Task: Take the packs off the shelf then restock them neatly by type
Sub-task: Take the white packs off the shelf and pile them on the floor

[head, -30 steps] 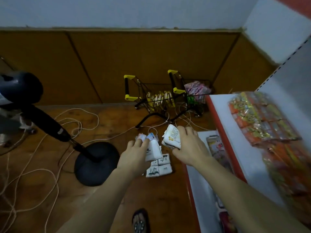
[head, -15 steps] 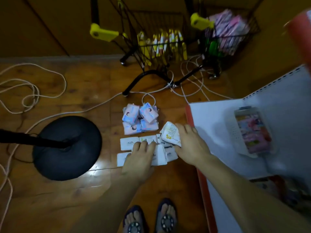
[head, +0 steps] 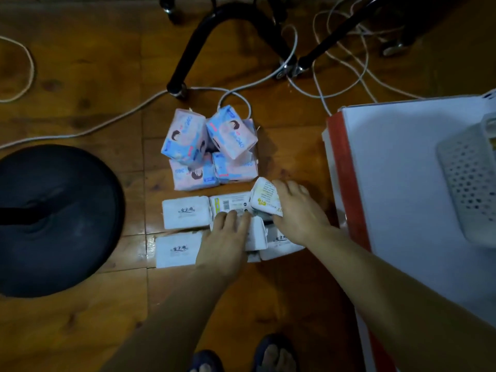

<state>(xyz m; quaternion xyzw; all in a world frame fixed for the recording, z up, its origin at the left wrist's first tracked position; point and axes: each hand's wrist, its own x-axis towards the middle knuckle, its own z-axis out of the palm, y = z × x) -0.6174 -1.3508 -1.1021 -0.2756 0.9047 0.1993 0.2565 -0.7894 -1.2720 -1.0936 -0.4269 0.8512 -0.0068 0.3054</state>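
While white packs lie in rows on the wooden floor, our right hand grips one more white pack with yellow print, tilted above the row. Our left hand rests flat, fingers straight, on another white pack standing on edge. Pink-and-blue packs sit piled just beyond the white ones. White shelf with red edge to our right, a perforated basket on it. Black round stand base left, cables and cart legs beyond.
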